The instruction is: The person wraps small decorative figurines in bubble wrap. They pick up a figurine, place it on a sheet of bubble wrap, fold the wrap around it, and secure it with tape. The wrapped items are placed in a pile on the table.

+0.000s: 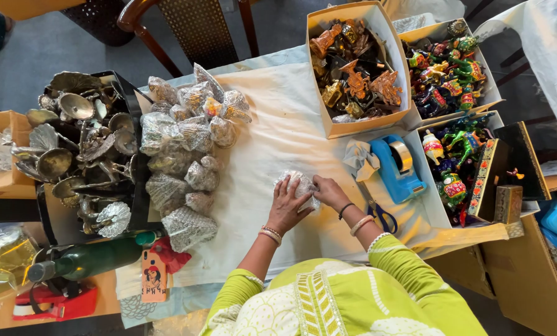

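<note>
Both hands, left hand [286, 208] & right hand [329, 191], fingers clamped on plastic-wrapped bundle [298, 185], pressed to table [272, 112] to steady wrap; tape dispenser [397, 167] near.

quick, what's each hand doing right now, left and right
Left hand: closed over the small clear-wrapped bundle on the white cloth, pressing it down.
Right hand: gripping the same bundle's right side, fingers curled on the wrap.

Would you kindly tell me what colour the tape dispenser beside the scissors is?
The tape dispenser is bright blue, seen clearly in the head view.
</note>
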